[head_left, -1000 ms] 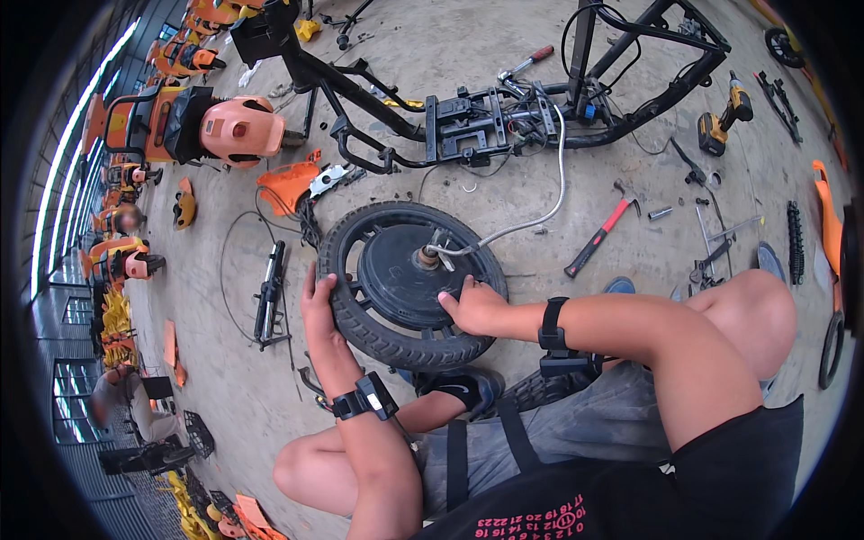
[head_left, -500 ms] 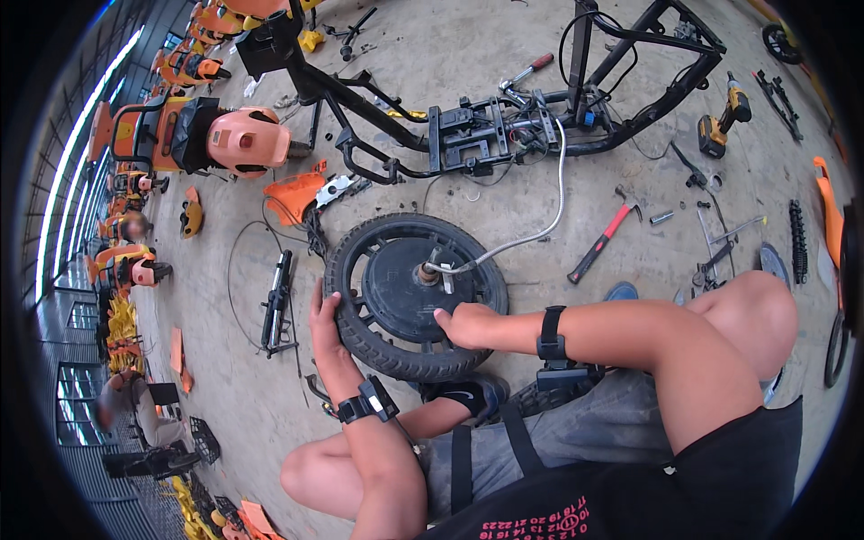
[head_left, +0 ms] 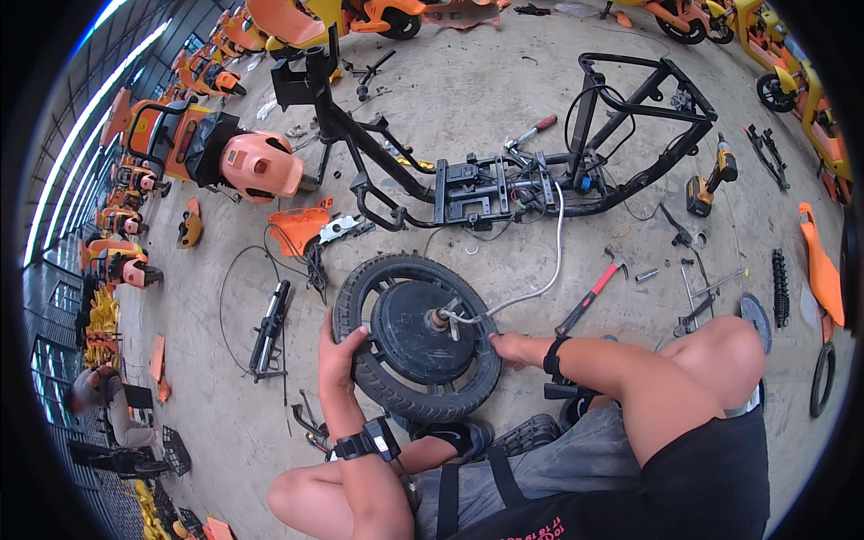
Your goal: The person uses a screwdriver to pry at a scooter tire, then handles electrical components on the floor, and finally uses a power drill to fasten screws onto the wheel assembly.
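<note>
My left hand (head_left: 338,353) grips the left edge of a black hub-motor wheel (head_left: 409,335), thumb over the rim. My right hand (head_left: 508,346) holds the tire's right edge, fingers partly hidden. A grey cable (head_left: 549,279) runs from the wheel's axle up to a black scooter frame (head_left: 409,184). A red-handled hammer (head_left: 585,301) lies to the right of the wheel, a black-and-silver fork part (head_left: 270,324) to its left.
On the floor are a cordless drill (head_left: 706,184), a ratchet (head_left: 529,133), a black spring shock (head_left: 780,288) and orange panels (head_left: 299,229). Orange-and-yellow scooters (head_left: 261,162) stand around the edges. Another person (head_left: 117,405) sits at the left.
My right hand has shifted right, from the hub cover to the tire's edge. The view has tilted, so the wheel and frame appear lower and more scooters show at the top.
</note>
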Demonstrator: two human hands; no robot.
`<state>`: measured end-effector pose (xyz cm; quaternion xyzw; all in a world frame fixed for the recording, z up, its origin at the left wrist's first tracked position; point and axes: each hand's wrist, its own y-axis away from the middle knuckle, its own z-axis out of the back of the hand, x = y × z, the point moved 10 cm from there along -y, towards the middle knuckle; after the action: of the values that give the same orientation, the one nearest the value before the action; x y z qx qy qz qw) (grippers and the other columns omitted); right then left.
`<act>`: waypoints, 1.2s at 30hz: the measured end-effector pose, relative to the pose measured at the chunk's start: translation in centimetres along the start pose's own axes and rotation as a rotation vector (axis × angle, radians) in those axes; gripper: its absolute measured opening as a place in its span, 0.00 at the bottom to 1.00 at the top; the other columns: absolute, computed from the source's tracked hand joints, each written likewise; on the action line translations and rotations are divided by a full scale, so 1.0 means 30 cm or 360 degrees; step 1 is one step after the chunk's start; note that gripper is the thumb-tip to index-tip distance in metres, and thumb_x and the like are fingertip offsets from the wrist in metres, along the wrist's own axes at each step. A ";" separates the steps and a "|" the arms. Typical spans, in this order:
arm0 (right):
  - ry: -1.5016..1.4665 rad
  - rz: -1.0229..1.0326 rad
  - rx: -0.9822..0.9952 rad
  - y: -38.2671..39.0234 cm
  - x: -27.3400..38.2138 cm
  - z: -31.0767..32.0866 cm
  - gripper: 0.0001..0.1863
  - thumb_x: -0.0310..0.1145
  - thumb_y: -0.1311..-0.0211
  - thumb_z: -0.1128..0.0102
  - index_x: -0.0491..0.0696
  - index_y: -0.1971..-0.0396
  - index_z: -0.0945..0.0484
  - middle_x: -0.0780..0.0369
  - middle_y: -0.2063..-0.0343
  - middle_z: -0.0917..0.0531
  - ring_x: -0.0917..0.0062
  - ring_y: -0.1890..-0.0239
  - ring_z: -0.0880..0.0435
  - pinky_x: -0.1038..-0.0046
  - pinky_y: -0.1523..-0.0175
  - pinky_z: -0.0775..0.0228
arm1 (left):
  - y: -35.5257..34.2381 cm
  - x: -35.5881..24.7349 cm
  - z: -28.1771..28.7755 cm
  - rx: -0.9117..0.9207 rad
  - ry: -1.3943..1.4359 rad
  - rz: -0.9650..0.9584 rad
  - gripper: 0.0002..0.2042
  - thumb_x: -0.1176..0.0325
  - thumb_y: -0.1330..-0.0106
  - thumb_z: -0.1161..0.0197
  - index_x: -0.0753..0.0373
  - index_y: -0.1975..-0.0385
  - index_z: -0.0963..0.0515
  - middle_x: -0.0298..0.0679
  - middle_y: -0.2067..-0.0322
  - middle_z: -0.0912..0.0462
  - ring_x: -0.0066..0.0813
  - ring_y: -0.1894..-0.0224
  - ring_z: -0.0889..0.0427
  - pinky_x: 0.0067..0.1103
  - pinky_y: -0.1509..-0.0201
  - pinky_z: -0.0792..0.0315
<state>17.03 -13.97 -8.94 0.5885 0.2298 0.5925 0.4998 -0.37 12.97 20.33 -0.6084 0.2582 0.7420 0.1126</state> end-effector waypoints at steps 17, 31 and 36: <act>0.1930 0.2021 -0.0994 0.627 0.730 0.317 0.30 0.44 0.49 0.29 0.46 0.46 0.23 0.54 0.61 0.14 0.58 0.58 0.15 0.61 0.52 0.24 | 0.211 -0.239 -0.362 -0.0263 -0.0998 -0.0293 0.47 0.60 0.47 0.33 0.70 0.28 0.50 0.65 0.43 0.31 0.61 0.44 0.25 0.38 0.38 0.30; 0.1658 0.1178 -0.0142 0.356 0.323 0.323 0.22 0.50 0.47 0.34 0.49 0.59 0.17 0.52 0.61 0.13 0.55 0.58 0.15 0.58 0.52 0.23 | 0.505 -0.276 -0.660 0.0163 -0.0973 -0.0720 0.44 0.59 0.46 0.33 0.58 0.28 0.45 0.66 0.38 0.37 0.66 0.44 0.26 0.43 0.41 0.27; 0.1369 0.1596 -0.0343 0.410 0.267 0.377 0.20 0.50 0.48 0.34 0.52 0.60 0.15 0.52 0.61 0.14 0.55 0.58 0.15 0.58 0.51 0.23 | 0.464 -0.327 -0.701 0.0490 -0.1000 -0.0874 0.42 0.60 0.50 0.32 0.51 0.30 0.40 0.58 0.39 0.32 0.61 0.44 0.24 0.41 0.41 0.26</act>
<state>25.10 -15.47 7.66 0.2823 0.0468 0.9545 0.0836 12.99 -8.24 30.51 -0.3756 0.1477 0.7862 0.4679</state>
